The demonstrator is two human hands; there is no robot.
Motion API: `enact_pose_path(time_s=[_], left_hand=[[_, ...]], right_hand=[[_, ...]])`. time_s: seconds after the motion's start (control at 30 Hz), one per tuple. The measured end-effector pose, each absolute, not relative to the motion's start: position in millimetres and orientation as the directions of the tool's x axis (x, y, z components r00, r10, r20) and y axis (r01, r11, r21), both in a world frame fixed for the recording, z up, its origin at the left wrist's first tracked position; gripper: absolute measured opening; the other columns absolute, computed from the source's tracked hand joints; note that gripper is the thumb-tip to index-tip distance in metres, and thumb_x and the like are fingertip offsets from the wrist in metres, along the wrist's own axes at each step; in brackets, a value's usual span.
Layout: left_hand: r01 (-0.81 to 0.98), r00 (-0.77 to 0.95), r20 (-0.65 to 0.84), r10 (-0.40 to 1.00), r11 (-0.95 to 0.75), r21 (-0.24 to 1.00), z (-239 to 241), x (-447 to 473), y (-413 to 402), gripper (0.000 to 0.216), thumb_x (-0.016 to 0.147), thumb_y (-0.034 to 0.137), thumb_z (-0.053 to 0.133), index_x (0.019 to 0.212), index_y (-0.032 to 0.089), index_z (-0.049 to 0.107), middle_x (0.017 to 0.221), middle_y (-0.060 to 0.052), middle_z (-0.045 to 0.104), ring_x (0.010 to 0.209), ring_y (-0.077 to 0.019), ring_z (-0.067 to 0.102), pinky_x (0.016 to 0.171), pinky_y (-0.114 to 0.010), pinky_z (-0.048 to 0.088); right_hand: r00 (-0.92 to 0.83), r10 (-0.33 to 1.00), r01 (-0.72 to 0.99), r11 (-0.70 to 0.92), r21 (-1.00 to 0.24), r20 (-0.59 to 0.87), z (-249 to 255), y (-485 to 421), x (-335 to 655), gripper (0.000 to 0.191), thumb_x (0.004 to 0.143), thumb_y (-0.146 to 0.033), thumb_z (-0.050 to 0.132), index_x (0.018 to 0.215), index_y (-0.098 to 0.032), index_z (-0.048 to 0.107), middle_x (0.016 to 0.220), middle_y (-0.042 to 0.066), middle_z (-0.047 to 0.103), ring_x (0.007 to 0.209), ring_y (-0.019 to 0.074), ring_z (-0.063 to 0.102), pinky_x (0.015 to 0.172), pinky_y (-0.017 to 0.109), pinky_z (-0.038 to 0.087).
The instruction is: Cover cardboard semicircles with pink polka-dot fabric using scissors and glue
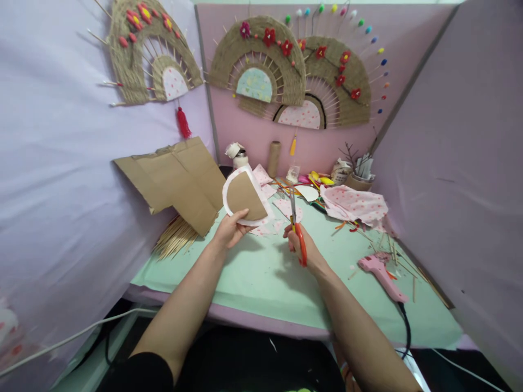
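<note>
My left hand grips a half-round piece of cardboard by its lower edge, thumb on top. A border of white fabric with pink spots shows all round the cardboard. In my right hand is a pair of scissors with orange handles, its blades pointing up and away from me. The blades are apart from the cardboard piece. Pink spotted fabric scraps lie on the table between and beyond my hands.
A pink glue gun lies at the right, near loose sticks. Folded cardboard leans at the left over a bundle of thin sticks. Spotted cloth and a twine roll are farther back. Fan-shaped decorations hang on the walls.
</note>
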State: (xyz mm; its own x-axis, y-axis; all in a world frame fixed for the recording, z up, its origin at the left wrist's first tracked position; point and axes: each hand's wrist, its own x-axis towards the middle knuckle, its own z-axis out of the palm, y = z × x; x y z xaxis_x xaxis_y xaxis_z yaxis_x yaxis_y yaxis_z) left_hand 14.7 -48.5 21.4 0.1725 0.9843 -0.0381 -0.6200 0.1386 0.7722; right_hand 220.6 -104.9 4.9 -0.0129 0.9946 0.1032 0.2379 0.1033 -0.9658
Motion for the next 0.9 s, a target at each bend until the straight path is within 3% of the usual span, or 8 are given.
enact_pose_path(time_s=[0.13, 0.27, 0.9], left_hand=[[-0.677, 0.085, -0.037, 0.996, 0.085, 0.731, 24.5, -2.9, -42.1, 0.048, 0.073, 0.007, 0.061, 0.119, 0.017, 0.056, 0.095, -0.006, 0.072, 0.085, -0.0187, 0.069, 0.081, -0.035, 0.056], [-0.733, 0.008, -0.07, 0.998, 0.054, 0.678, 23.5, -8.5, -36.8, 0.043, 0.072, 0.007, 0.061, 0.113, 0.016, 0.059, 0.088, -0.004, 0.073, 0.087, -0.018, 0.068, 0.083, -0.034, 0.055], [-0.738, -0.081, -0.136, 0.987, 0.032, 0.674, 19.3, -9.2, -30.6, 0.046, 0.063, 0.003, 0.063, 0.107, 0.016, 0.062, 0.089, -0.003, 0.073, 0.086, -0.0184, 0.068, 0.083, -0.031, 0.056]], right_hand=[[-0.215, 0.976, 0.418, 0.103, -0.903, 0.012, 11.0, -107.9, 225.4, 0.032, 0.075, -0.043, 0.053, 0.093, -0.017, 0.056, 0.061, -0.005, 0.047, 0.053, 0.0104, 0.042, 0.051, 0.023, 0.036], [-0.287, 0.954, 0.521, 0.082, -0.849, -0.084, 18.2, -110.3, 227.4, 0.029, 0.071, -0.037, 0.056, 0.089, -0.014, 0.061, 0.061, -0.003, 0.049, 0.054, 0.0105, 0.041, 0.051, 0.023, 0.033], [-0.288, 0.934, 0.477, -0.051, -0.877, -0.211, 18.3, -112.7, 229.8, 0.032, 0.071, -0.046, 0.061, 0.072, -0.014, 0.062, 0.048, -0.005, 0.044, 0.045, 0.0087, 0.039, 0.044, 0.022, 0.028]])
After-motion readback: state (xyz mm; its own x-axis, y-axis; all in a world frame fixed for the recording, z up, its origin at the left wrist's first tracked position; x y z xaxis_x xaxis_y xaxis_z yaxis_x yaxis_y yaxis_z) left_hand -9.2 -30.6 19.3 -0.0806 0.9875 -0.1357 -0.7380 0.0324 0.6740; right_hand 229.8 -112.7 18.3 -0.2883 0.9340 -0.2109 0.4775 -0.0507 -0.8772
